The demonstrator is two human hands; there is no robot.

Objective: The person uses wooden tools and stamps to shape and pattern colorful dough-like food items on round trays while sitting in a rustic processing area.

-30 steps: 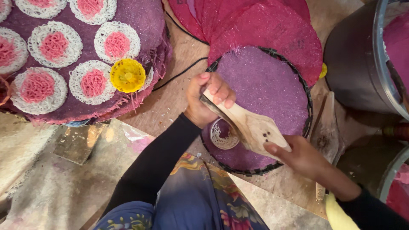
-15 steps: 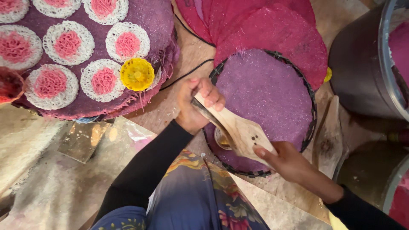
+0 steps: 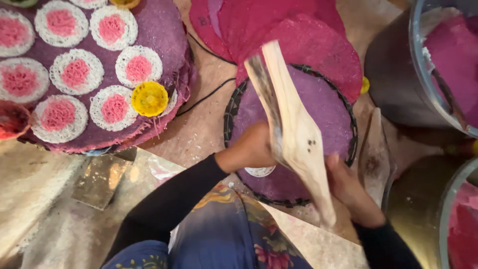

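A long flat wooden paddle (image 3: 294, 129) stands tilted over a round purple disc (image 3: 323, 107) that lies in a dark circular frame (image 3: 230, 117). My right hand (image 3: 351, 192) grips the paddle's lower handle end. My left hand (image 3: 251, 147) rests on the near part of the purple disc, beside the paddle's blade; whether it also holds the paddle is unclear. A small clear round lid or cup (image 3: 260, 171) lies just under my left hand. Both arms wear black sleeves.
A big purple mat (image 3: 159, 30) with white-and-pink rosettes and a yellow one (image 3: 149, 98) lies at the left. Magenta discs (image 3: 279, 25) are stacked behind the frame. Metal pots with pink paste (image 3: 448, 45) stand at the right. A second wooden paddle (image 3: 376, 154) lies nearby.
The paddle has swung up from lying across the disc to standing nearly upright. My right hand has shifted toward its lower end. The view has moved closer.
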